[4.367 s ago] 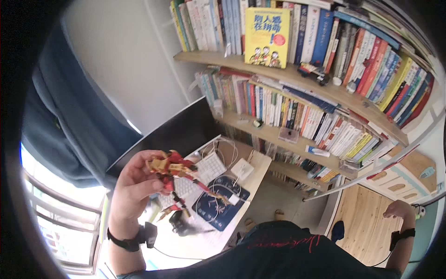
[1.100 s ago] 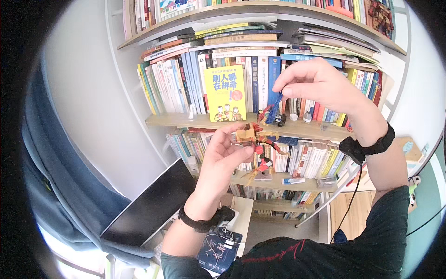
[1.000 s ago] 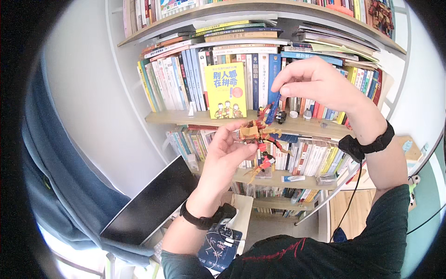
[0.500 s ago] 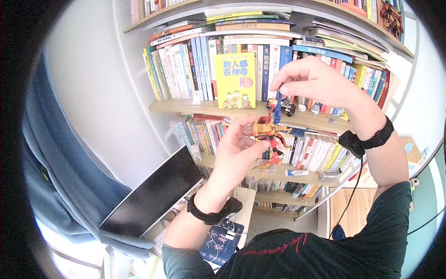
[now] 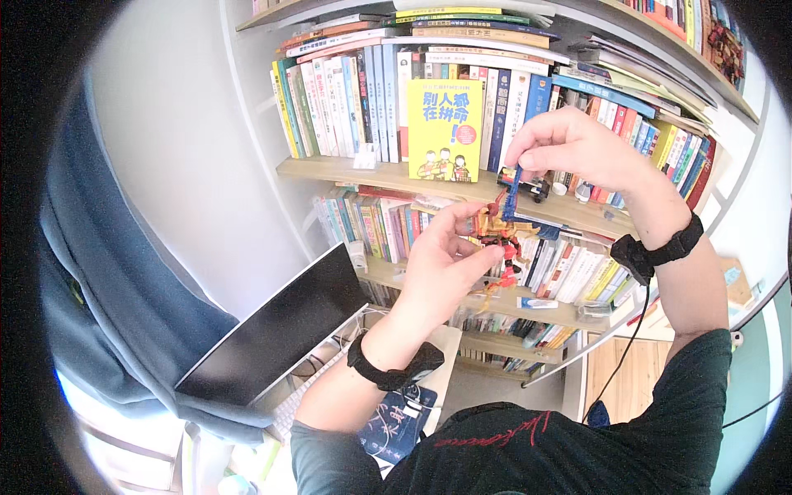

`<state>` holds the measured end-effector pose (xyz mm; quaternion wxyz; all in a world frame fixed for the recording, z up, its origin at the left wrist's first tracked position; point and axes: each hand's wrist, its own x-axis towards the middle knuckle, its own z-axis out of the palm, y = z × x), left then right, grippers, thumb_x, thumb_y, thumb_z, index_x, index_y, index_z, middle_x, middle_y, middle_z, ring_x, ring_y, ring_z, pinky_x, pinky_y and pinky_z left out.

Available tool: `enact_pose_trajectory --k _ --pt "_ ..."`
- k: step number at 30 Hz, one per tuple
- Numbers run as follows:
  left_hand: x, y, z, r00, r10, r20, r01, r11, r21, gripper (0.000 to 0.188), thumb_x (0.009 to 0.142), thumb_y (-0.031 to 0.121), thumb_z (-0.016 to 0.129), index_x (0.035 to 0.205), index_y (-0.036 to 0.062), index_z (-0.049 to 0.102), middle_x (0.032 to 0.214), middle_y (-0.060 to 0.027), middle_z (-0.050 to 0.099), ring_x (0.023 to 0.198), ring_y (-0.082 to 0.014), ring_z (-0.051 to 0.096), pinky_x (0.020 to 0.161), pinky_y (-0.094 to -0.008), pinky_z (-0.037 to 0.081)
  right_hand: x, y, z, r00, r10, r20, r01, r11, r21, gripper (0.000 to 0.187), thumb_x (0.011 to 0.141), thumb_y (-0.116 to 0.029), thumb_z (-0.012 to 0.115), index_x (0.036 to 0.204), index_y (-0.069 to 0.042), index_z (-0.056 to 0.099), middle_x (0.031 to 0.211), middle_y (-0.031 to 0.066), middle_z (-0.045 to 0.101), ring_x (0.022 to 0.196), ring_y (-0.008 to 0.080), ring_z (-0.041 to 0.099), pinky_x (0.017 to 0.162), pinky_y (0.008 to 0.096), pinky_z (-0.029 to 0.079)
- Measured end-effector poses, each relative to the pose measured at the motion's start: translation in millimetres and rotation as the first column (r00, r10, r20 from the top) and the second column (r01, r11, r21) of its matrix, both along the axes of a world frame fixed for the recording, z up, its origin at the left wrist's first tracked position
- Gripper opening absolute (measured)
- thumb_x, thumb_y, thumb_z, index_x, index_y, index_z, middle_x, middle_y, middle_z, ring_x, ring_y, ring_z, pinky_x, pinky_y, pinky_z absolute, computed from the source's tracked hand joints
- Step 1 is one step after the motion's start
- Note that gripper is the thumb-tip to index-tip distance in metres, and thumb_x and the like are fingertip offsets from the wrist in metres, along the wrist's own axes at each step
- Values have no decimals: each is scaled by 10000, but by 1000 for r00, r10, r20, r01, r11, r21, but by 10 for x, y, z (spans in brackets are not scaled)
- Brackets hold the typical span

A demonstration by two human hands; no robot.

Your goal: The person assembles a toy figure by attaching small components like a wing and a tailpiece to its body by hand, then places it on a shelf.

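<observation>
In front of a bookshelf, my left hand [image 5: 441, 268] pinches a small jointed toy figure [image 5: 500, 227] in red, orange and yellow between thumb and fingers. Its limbs dangle below the thumb, and the fingers cover part of its body. Just above and to the right, my right hand [image 5: 573, 153] grips the top of a slim blue toy piece [image 5: 512, 196] between thumb and forefinger. The lower end of that piece meets the figure's upper part; whether the two are joined I cannot tell.
A yellow book [image 5: 444, 136] stands facing out on the wooden shelf [image 5: 330, 168], near a small toy vehicle [image 5: 532, 190]. Packed books fill the shelves. A dark monitor [image 5: 276, 322] and a keyboard [image 5: 290, 404] lie to the lower left, beside a blue curtain [image 5: 115, 297].
The whole view has shifted, so shelf and hands both sit farther right in the picture. The toy figure has turned slightly in my left hand. Both grips are kept.
</observation>
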<state>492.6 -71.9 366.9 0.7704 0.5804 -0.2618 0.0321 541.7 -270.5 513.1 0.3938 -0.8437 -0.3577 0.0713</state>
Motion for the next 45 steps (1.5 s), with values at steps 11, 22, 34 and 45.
enact_pose_trajectory --k 11,22,34,45 --pt "73 85 -37 971 -125 -205 100 987 -128 415 875 22 594 1268 41 461 1113 -95 623 933 -181 658 762 -275 537 78 -4 -130 1000 -22 -7 23 1000 20 165 909 -138 591 971 0 659 830 38 675 762 93 628 667 224 486" --pt "101 136 -105 916 -292 -274 199 925 -323 432 940 317 479 1263 31 457 1153 -128 608 956 -280 661 786 -352 562 95 0 -220 999 -42 -28 43 999 26 176 913 -152 590 967 0 662 798 33 665 746 90 616 674 227 480" --pt "41 28 -120 916 -176 -361 107 974 -202 276 899 125 613 1156 84 521 1056 -71 637 863 -171 666 724 -277 538 122 -50 -332 999 -37 10 37 999 10 153 910 -169 591 937 -39 666 773 8 657 702 75 594 647 233 479" --pt "-12 -51 -246 894 -169 -415 71 968 -241 248 917 126 568 1156 85 517 1027 -53 643 867 -152 647 771 -297 501 -22 -135 -331 990 -143 16 143 989 44 173 918 -171 583 962 -25 665 788 22 662 722 78 613 630 216 456"
